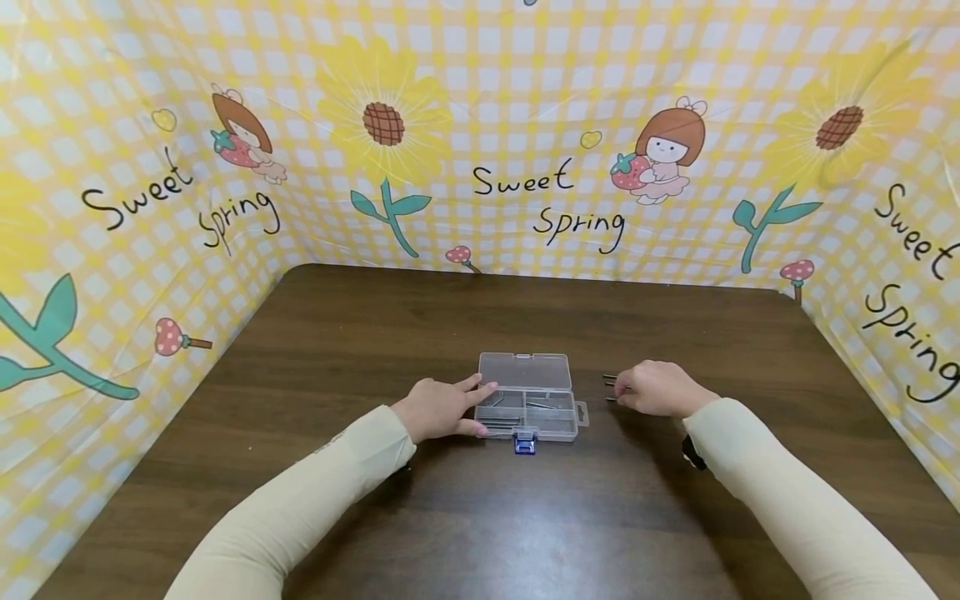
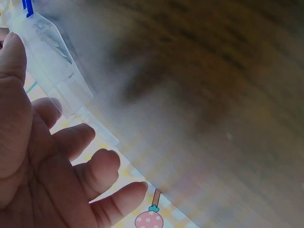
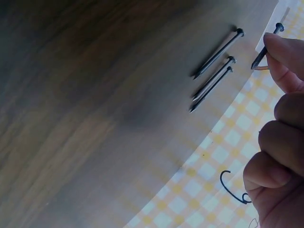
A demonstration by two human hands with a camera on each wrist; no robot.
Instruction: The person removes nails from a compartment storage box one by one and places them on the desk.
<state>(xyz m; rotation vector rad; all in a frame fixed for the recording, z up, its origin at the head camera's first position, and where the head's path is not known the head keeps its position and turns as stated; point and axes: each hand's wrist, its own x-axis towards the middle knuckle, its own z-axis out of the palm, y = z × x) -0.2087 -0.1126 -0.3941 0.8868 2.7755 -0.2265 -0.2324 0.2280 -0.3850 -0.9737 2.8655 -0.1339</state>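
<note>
A clear plastic compartment box (image 1: pixel 558 429) lies on the table with its lid (image 1: pixel 525 371) swung back to the far side. Several thin metal nails (image 1: pixel 501 422) lie in its compartments. My left hand (image 1: pixel 442 408) rests against the box's left side, thumb near the front corner and fingers spread towards the lid hinge. Right of the box, my right hand (image 1: pixel 660 387) pinches a dark nail (image 3: pixel 267 46) between thumb and index finger; its other fingers are curled. Three loose nails (image 3: pixel 218 53) lie side by side on the table beside this hand.
A blue latch (image 1: pixel 525 444) sticks out from the box's front, and a clear hanging tab (image 1: pixel 582 413) from its right side. The dark wooden table (image 1: pixel 375 333) is bordered by a yellow checked cloth (image 1: pixel 465 100) at the back and both sides.
</note>
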